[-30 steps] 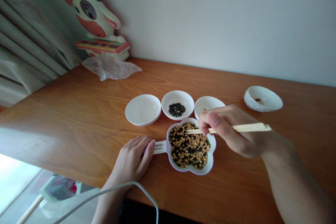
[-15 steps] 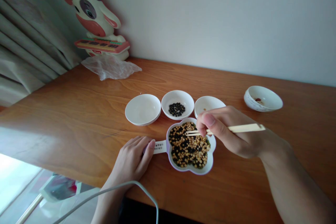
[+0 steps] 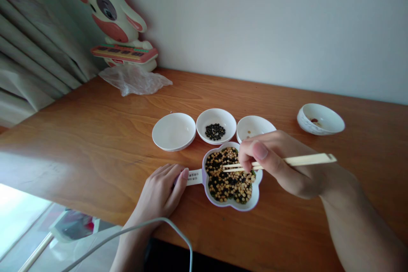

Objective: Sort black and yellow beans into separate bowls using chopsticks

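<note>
My left hand (image 3: 164,191) is closed around the handle of a flower-shaped white pan with a purple rim (image 3: 257,195). Mixed black and yellow beans (image 3: 228,185) fill the pan. Pinched in my right hand (image 3: 287,163) is a pair of chopsticks (image 3: 307,160), their tips down among the beans; whether a bean sits between the tips I cannot tell. Just behind the pan stand three white bowls in a row. The left bowl (image 3: 174,132) looks bare inside, the middle bowl (image 3: 204,121) holds black beans (image 3: 215,131), and the right bowl (image 3: 259,124), partly behind my right hand, has a few pale beans.
Farther right is another white bowl (image 3: 331,123) with a few reddish-brown bits. A cow-shaped toy keyboard (image 3: 124,53) and a crumpled plastic bag (image 3: 137,81) occupy the back left of the wooden table (image 3: 95,148). A pale cable (image 3: 127,230) crosses before my left forearm.
My right hand has shifted slightly toward me and right, and the chopstick tips have moved a little lower and left over the beans. My left hand stays on the handle.
</note>
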`<state>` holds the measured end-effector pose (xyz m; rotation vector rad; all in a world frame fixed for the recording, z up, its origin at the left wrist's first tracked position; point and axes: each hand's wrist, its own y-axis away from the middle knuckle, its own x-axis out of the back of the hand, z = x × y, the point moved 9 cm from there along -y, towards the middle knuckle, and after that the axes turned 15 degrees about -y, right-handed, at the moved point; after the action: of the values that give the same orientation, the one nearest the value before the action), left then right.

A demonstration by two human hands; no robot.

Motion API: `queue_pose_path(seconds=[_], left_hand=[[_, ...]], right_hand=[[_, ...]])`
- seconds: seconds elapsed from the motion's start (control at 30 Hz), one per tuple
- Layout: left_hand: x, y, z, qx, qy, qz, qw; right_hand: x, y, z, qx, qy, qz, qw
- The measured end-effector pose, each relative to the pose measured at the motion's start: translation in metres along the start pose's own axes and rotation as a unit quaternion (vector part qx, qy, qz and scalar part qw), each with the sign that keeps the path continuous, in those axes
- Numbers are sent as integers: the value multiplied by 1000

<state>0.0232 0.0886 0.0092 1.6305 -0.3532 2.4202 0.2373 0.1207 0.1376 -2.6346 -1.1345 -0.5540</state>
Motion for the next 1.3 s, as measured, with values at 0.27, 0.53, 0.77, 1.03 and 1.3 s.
queue_pose_path(seconds=[0.27,0.53,0.77,1.03,1.3], left_hand=[[-1,-1,0,0,1,-3,1000],[-2,-1,-1,0,-5,-3,1000],[-1,0,-1,-2,-6,0,1000],[-2,0,-1,-4,-9,-4,1000],[-1,1,-1,-3,-9,-2,1000]], right_hand=[[-2,-3,6,-16,1,5,1000],[-1,-1,5,-12,4,4,1000],[-3,-6,-3,11,13,4,1000],[-7,-9,-3,25,19,1,1000],[-7,-7,-1,30,17,6,999]])
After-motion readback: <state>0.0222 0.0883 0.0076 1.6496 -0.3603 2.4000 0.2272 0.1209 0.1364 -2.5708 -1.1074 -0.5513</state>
